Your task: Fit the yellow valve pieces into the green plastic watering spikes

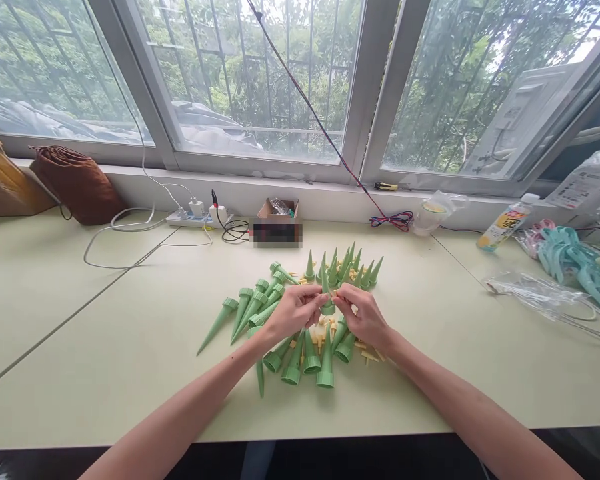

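Observation:
Over the middle of the table, my left hand is closed around a green plant watering spike, held point up with its wide ribbed end below. My right hand pinches a small yellow plastic piece against the spike's side; the fingers partly cover it. Several green spikes with caps lie to the left. More capless spikes lie in front with their hollow ends toward me. Behind my hands stand several spikes, points up. Loose yellow pieces are scattered between the groups.
A power strip with cables and a small cardboard box sit along the window side. At the right are a bottle, teal plastic items and bagged white cable. A brown pouch stands far left.

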The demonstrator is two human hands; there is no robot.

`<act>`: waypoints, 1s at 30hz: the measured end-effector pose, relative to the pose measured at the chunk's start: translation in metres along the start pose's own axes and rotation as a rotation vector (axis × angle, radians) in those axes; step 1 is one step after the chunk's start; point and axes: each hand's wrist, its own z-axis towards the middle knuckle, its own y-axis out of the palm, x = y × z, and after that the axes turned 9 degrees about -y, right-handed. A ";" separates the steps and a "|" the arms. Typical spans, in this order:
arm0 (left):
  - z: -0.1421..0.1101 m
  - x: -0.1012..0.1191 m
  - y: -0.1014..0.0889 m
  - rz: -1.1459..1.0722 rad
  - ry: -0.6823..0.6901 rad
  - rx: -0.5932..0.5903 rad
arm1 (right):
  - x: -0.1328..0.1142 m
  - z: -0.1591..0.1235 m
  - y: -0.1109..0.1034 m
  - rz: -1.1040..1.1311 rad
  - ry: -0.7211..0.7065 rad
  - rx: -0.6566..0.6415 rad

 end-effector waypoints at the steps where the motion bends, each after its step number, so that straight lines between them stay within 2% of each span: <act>1: 0.000 0.001 0.000 -0.021 -0.023 -0.018 | 0.000 0.000 0.000 -0.006 -0.013 -0.005; 5: 0.000 0.002 -0.002 -0.107 -0.117 -0.091 | 0.002 0.000 -0.002 -0.019 -0.061 -0.034; 8: 0.001 0.001 -0.003 -0.148 -0.125 -0.113 | 0.002 0.000 -0.002 -0.028 -0.081 -0.046; 19: 0.000 0.002 0.001 0.034 0.071 0.038 | 0.002 -0.001 -0.004 -0.061 -0.078 -0.019; 25: 0.003 -0.006 0.001 0.202 0.289 0.127 | -0.002 0.001 -0.004 -0.045 -0.080 0.021; 30: 0.003 -0.010 0.002 0.185 0.241 0.126 | -0.003 0.000 0.002 -0.093 -0.072 0.096</act>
